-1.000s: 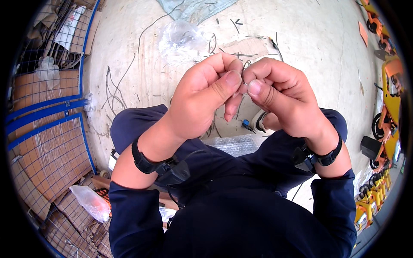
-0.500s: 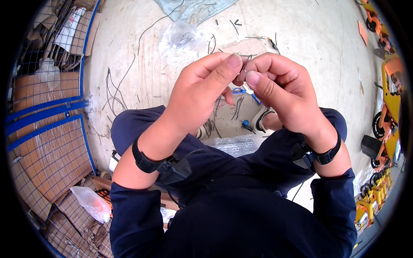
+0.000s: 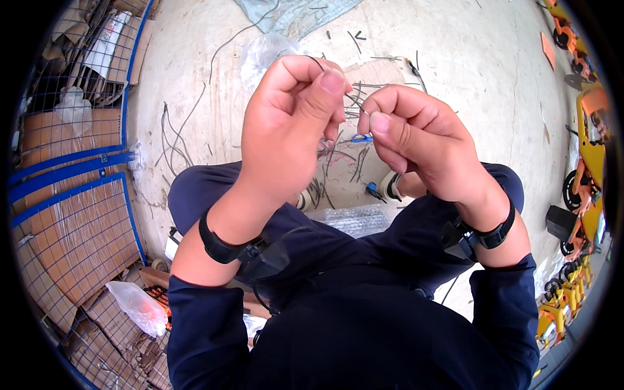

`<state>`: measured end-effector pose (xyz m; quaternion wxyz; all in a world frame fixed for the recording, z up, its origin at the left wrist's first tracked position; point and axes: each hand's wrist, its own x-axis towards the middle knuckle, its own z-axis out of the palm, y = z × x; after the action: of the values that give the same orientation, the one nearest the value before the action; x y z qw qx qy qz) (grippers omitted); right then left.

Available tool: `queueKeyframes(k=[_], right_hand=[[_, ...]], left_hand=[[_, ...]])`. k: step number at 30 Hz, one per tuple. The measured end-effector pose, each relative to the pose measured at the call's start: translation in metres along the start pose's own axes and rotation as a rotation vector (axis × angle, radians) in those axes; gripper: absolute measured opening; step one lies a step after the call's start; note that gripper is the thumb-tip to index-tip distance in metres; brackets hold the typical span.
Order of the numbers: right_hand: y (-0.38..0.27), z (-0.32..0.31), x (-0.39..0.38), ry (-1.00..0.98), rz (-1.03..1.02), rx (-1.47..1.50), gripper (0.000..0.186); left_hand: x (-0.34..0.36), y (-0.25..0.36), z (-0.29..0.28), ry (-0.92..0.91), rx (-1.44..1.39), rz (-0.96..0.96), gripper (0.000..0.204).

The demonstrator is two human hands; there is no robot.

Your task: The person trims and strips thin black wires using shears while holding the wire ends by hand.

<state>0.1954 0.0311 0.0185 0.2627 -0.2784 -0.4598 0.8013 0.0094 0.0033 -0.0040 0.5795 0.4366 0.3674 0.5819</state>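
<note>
Your left hand and right hand each pinch a thin dark wire between thumb and fingers; it spans the gap between them, raised above the floor. To your left, a blue mesh cage holds cardboard. Of the clear plastic bag lying ahead, you cannot tell whether it contains anything

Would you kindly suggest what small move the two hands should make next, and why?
Probably ease the left hand slightly away from the right hand, both pinches held: the thin dark wire spans only a narrow gap between their fingertips, so little of it shows there for checking.
</note>
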Motion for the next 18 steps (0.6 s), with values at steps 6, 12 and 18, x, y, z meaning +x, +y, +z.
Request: queueKeyframes(k=[6,12,18], right_hand=[[0.02,0.003,0.002,0.217,-0.342,-0.528,0.014],[0.019,0.002,0.003,0.211,-0.471,-0.81,0.012],[0.013,0.005,0.005,0.255,-0.274,-0.432,0.012]], left_hand=[[-0.001,-0.003,0.007,0.008,0.196,0.175,0.015],[-0.003,0.002,0.009,0.088,0.215,0.067,0.018],[0.002,0.002,0.007,0.176,0.2,0.017,0.023]])
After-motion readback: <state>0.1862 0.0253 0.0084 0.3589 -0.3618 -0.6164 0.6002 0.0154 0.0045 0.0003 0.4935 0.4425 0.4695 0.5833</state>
